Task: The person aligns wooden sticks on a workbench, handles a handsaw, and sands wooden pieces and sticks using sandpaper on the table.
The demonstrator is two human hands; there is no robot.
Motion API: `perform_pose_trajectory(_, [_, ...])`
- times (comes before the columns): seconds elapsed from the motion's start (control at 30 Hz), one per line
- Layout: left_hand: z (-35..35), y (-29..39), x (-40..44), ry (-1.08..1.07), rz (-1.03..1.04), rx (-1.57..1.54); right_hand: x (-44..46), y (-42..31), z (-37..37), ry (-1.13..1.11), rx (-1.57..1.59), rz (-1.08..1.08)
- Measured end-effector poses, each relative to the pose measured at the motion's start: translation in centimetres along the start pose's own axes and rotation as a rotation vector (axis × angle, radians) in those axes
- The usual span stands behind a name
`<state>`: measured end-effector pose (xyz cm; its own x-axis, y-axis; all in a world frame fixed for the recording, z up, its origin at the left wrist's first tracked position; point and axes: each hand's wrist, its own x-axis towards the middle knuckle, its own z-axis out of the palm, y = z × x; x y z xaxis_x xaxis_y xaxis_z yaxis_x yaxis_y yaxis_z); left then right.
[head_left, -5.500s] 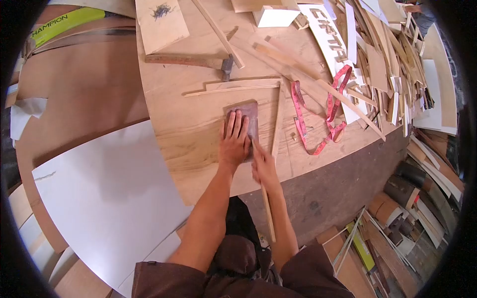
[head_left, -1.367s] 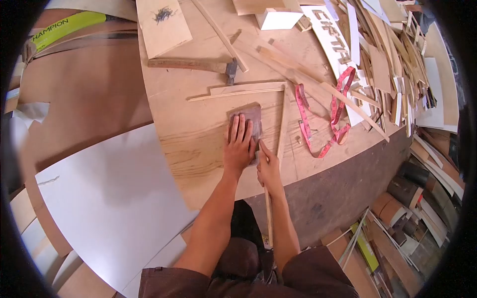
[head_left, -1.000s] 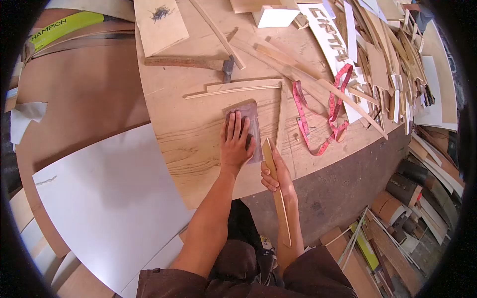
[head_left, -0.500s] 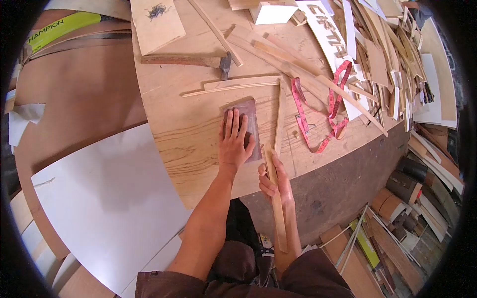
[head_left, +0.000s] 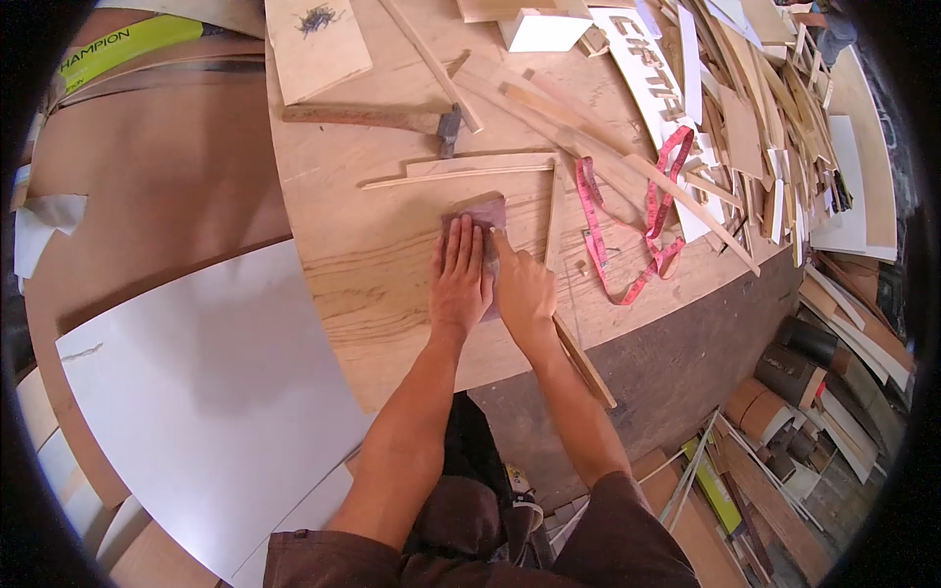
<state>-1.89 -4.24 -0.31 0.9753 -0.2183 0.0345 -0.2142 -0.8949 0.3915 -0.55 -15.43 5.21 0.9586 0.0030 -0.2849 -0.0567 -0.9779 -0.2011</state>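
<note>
At the left, the left hand (head_left: 459, 282) lay flat on the purplish-brown sandpaper sheet (head_left: 480, 208), its fingers straight and close together, pressing but grasping nothing. The sheet rested on the plywood tabletop (head_left: 338, 230). The step in hand seemed to be rubbing the strip against this sheet; such a stroke called for a firm left palm and a steady right wrist. Just beside, the right hand (head_left: 526, 294) was closed around the thin wooden strip (head_left: 586, 367), its index finger stretched forward onto the sheet, the other fingers bent and partly hidden. Its forearm slanted inward, and the strip's rear end stuck out beyond the table edge. Further right lay the pink measuring tape (head_left: 588, 201), touched by neither hand.
</note>
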Motion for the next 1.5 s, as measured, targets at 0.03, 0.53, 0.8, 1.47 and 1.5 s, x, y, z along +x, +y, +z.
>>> perform_pose_trajectory(0.03, [-0.1, 0.0, -0.1, -0.007, 0.009, -0.031, -0.3, -0.1, 0.3, 0.018, -0.053, -0.024])
perform_pose_trajectory(0.53, [0.8, -0.5, 0.0, 0.012, -0.015, -0.034, 2.5, 3.6, -0.8, 0.126, -0.175, -0.322])
perform_pose_trajectory(0.8, [0.4, -0.8, 0.4, 0.091, 0.01, -0.232, 6.0, 2.8, -0.4, 0.129, -0.418, -0.38])
perform_pose_trajectory(1.47, [0.5, -1.7, 2.9, 0.097, 0.026, 0.01, 3.7, 4.3, -1.2, -0.004, -0.342, -0.508])
perform_pose_trajectory(1.5, [0.7, -1.9, 3.1, 0.115, 0.022, -0.017, 3.1, 4.5, -0.5, -0.007, -0.343, -0.51])
